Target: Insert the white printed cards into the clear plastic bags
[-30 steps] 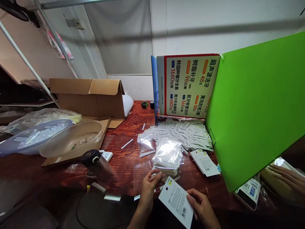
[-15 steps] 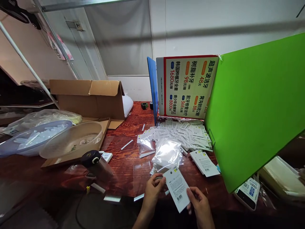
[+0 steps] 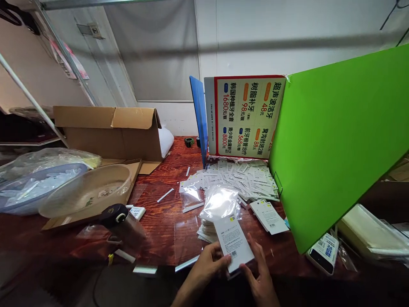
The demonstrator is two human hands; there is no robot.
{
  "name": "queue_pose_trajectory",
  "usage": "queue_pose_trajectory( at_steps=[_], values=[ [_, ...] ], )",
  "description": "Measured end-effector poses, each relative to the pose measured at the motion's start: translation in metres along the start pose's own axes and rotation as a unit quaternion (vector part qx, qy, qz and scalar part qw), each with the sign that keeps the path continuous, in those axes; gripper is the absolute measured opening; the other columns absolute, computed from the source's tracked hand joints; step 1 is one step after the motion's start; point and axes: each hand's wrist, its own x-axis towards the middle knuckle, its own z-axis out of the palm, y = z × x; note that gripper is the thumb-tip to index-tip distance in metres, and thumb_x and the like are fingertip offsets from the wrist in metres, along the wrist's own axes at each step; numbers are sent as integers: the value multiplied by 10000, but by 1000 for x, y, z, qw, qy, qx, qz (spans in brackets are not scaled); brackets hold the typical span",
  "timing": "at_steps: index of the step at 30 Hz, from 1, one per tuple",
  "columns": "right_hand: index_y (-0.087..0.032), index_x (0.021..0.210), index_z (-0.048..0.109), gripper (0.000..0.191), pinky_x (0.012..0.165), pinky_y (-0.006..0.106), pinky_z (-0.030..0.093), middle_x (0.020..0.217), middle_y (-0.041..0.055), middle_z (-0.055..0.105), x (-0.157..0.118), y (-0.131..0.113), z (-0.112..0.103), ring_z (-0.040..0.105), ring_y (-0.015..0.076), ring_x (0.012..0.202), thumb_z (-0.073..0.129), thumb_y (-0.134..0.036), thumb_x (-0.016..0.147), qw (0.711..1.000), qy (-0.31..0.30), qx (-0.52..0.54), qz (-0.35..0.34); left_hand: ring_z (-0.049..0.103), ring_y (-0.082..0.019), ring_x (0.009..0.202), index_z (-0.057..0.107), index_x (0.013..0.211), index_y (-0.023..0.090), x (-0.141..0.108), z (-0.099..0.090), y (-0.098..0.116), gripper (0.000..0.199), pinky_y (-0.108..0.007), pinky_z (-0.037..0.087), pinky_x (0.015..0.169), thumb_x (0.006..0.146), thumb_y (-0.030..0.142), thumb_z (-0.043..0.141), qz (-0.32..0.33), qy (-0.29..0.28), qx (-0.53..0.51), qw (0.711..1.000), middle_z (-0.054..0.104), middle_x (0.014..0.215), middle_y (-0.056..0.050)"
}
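Left hand (image 3: 212, 262), right hand (image 3: 259, 275): both grips pinching printed card (image 3: 234, 242). Beyond: clear bags (image 3: 220, 202), 11 o'clock; card pile (image 3: 244, 178), 12; green board (image 3: 332, 149) upright, 1–2.

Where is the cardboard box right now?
In the head view, the cardboard box stands on the left, at the table's back, behind the shallow clear bowl.
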Motion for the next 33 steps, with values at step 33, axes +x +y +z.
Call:
queue_pose_trajectory(
  at_steps=[33],
  values=[
    [-86, 1001, 596, 442, 866, 506, 447, 1002, 282, 627, 109, 34, -85, 608, 435, 1012, 503, -420, 726, 877, 264, -383, 122, 612, -330, 990, 630, 994, 167, 104, -81, 28, 572, -472, 489, 882, 604, 583, 684, 170, 371, 350, 843, 644, 1010, -125]
  ],
)
